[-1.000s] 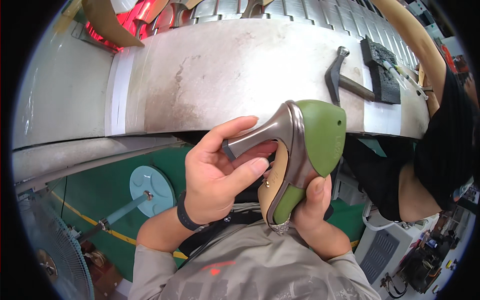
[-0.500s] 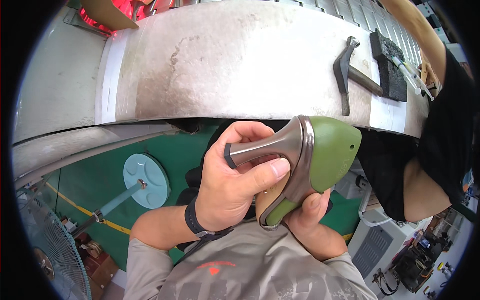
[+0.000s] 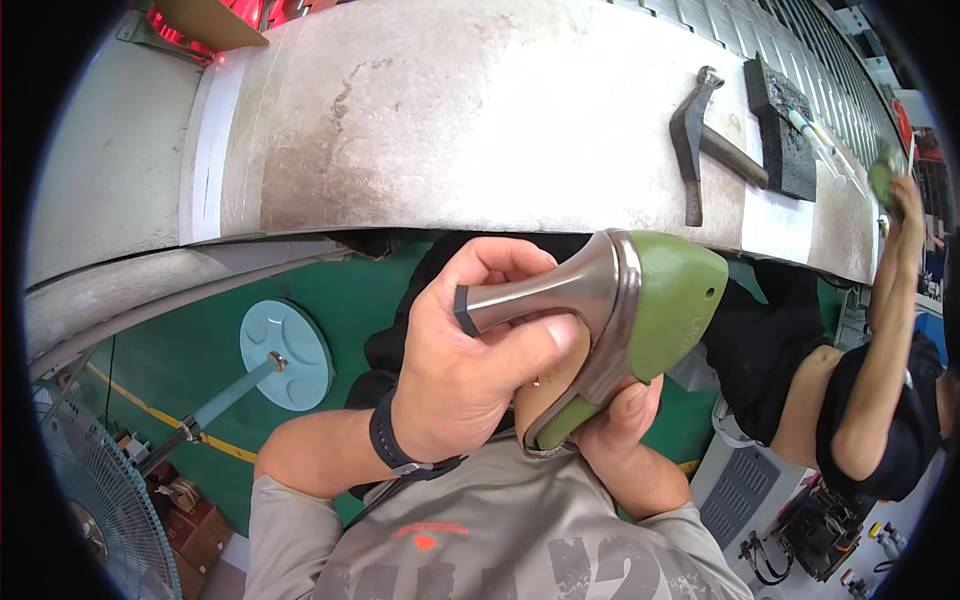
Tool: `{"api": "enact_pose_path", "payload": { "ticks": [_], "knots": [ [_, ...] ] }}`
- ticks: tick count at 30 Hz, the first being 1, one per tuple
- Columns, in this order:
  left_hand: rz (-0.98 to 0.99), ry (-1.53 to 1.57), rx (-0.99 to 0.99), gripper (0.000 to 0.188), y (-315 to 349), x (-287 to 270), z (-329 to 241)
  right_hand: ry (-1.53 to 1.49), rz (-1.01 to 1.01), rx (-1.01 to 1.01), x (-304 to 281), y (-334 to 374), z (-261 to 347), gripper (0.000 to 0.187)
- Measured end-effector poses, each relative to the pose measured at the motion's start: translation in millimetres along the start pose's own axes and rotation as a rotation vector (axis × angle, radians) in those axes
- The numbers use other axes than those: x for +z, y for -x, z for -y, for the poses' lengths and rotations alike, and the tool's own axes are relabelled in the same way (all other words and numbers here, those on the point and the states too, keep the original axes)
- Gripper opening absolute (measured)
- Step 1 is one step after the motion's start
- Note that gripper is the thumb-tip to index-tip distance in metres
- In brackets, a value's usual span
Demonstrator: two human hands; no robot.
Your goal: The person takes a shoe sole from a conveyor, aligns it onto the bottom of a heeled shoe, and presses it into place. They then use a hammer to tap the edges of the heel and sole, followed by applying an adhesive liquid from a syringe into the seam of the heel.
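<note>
Held over my lap is a high-heeled shoe (image 3: 605, 345) in shiny bronze-brown, fitted on a green shoe last (image 3: 675, 300). Its flared heel (image 3: 550, 290) ends in a black tip and points to the left. My left hand (image 3: 455, 365) is wrapped round the heel, fingers behind it and thumb laid along the tan sole (image 3: 555, 380). From below, my right hand (image 3: 620, 425) grips the shoe near its front part; most of those fingers are hidden behind it. The last shows again through an opening lower down on the shoe.
Ahead lies a worn pale worktable (image 3: 400, 130). On its right are a hammer (image 3: 690, 140), a black block (image 3: 785, 130) and syringes (image 3: 820, 145). A co-worker (image 3: 860, 400) at right raises a green object (image 3: 883, 175). A fan (image 3: 95, 500) and a round blue base (image 3: 285, 355) stand at left.
The co-worker at right has moved back from the table, with an arm now raised holding a green object. My hands keep the same hold; the shoe has shifted only slightly.
</note>
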State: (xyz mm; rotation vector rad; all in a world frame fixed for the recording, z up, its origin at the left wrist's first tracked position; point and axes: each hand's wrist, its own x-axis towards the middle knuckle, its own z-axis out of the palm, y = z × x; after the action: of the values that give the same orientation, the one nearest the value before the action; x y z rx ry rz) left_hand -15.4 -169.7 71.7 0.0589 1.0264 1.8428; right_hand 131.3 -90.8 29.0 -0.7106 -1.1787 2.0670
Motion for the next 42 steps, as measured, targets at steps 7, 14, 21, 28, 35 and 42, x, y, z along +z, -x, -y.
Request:
{"api": "enact_pose_path", "payload": {
  "ticks": [7, 14, 21, 28, 35, 42],
  "knots": [
    [0.042, 0.002, 0.047, 0.041, -0.4, 2.1, -0.6, -0.014, 0.006, 0.051, 3.6, -2.0, 5.6, 0.089],
    [0.02, -0.024, 0.017, 0.041, -1.0, -0.7, -0.3, 0.011, 0.021, 0.035, 4.3, -3.2, 5.7, 0.089],
    [0.003, -0.085, 0.016, 0.037, -2.7, -1.3, -0.3, 0.036, 0.017, 0.008, 2.8, -4.5, 3.1, 0.088],
    [0.012, -0.1, 0.097, 0.035, -4.4, 0.5, 3.9, 0.033, 0.018, 0.029, 4.3, -5.3, 6.2, 0.092],
    [0.13, -0.373, 0.288, 0.049, -15.0, -17.4, 7.3, -0.108, 0.031, 0.181, 12.9, -3.3, 9.9, 0.099],
    [0.294, -0.337, 0.374, 0.069, -26.8, -15.4, 7.0, -0.281, 0.123, 0.381, 1.2, 8.5, 14.0, 0.099]
  ]
}}
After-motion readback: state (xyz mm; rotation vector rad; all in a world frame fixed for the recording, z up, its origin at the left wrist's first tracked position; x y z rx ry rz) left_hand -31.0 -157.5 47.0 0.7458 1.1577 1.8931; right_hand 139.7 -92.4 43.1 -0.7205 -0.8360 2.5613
